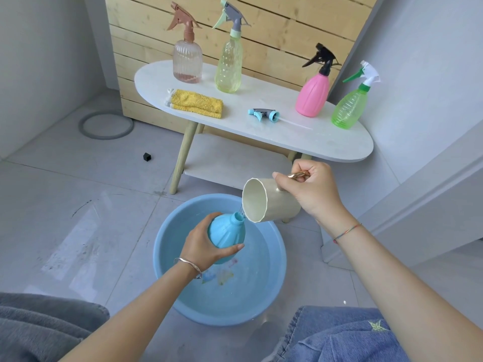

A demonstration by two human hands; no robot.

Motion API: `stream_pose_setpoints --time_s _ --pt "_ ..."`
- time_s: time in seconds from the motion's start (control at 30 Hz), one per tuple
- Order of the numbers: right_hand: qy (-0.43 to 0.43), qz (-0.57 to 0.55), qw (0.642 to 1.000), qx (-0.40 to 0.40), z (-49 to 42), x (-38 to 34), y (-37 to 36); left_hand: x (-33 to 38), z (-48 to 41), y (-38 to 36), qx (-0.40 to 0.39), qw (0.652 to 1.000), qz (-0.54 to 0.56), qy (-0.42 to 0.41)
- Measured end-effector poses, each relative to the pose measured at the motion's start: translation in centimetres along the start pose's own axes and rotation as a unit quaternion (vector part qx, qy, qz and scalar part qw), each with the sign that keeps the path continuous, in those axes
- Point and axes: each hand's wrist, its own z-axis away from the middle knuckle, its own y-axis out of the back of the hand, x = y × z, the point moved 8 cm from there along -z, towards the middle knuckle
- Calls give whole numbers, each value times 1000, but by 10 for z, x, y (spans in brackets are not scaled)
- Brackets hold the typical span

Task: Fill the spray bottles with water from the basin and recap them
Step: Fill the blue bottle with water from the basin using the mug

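Observation:
My left hand [202, 248] grips an uncapped blue bottle [226, 232], tilted, over the blue basin [271, 291] of water on the floor. My right hand [308, 189] holds a cream cup [269, 202] by its gold handle, tipped so its rim touches the bottle's neck; a thin stream of water runs in. The bottle's blue spray head [264, 114] lies on the white table [313, 142]. Capped bottles stand there: clear pink [187, 61], yellow-green [228, 66], solid pink [312, 94], green [349, 108].
A folded yellow cloth [197, 103] lies on the table's left part. A wooden slat panel [261, 35] stands behind the table. On the tiled floor are a grey ring [105, 125] and a small black cap [147, 157]. My knees fill the bottom edge.

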Motion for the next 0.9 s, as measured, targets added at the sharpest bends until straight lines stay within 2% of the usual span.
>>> stream_pose_setpoints --time_s 0.9 --pt "93 39 995 -22 3 -18 -11 1 0 -2 2 1000 5 -6"
